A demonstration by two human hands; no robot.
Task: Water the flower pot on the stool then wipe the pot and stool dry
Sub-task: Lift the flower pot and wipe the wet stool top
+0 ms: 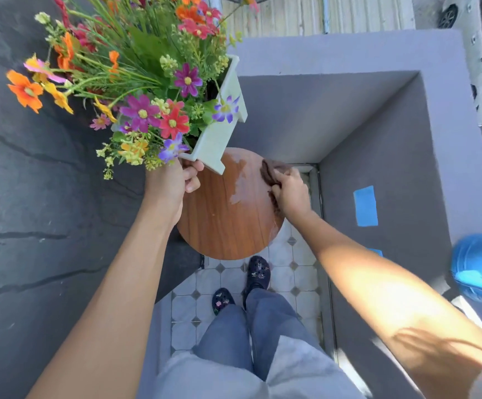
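Now wiping: right hand [290, 188] fingers bunched on brown cloth [271, 172] at stool [228, 226] far-right edge; wet patch [241, 185] just left. Left hand [173, 182] grips flower pot [222, 125], tilted off far-left.

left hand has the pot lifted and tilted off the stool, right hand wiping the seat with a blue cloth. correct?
One error: the cloth is brown, not blue, as the head view shows. The rest holds: the left hand holds the flower pot tilted above the stool, while the right hand presses the cloth on the seat beside a wet patch.
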